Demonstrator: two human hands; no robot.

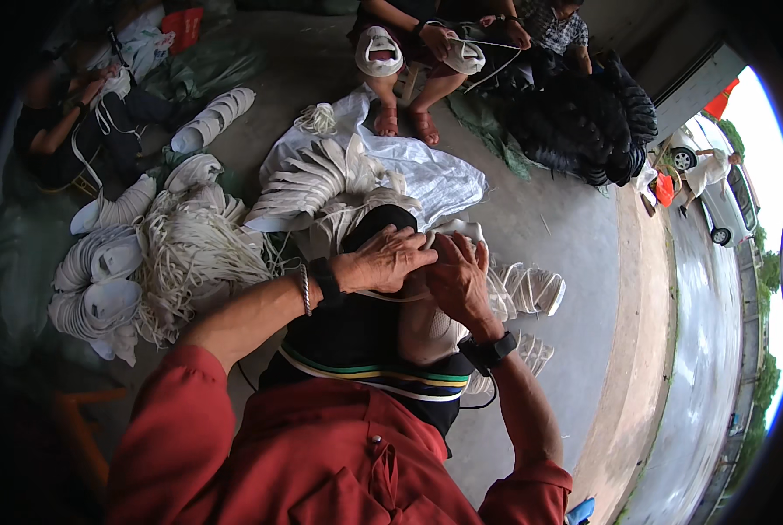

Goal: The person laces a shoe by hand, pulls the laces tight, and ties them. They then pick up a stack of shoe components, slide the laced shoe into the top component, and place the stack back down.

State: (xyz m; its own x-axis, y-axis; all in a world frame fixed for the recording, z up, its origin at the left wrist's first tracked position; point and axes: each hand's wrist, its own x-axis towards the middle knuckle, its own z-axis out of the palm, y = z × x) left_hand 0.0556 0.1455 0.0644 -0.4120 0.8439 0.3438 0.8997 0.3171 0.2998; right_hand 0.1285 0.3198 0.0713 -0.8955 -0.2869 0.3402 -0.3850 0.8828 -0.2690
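A white shoe upper (428, 331) lies over my right thigh, its pale collar (458, 229) rising beyond my fingers. My left hand (386, 259) is closed at its left side, fingers bent and pinched. A thin white shoelace (398, 299) runs from under that hand toward the upper; the fingertips' exact grip is partly hidden. Close beside it, my right hand (458, 278) bends over the upper, with thumb and fingers gripping it near the lacing. Both hands nearly touch above my lap.
Stacked white uppers (308, 184) lie ahead on a white sack (444, 182). More uppers (103, 289) and a heap of loose laces (201, 262) are at left. Bundled uppers (531, 290) stand at right. Co-workers sit ahead and far left, near a black pile (575, 122). A car (720, 188) is outside.
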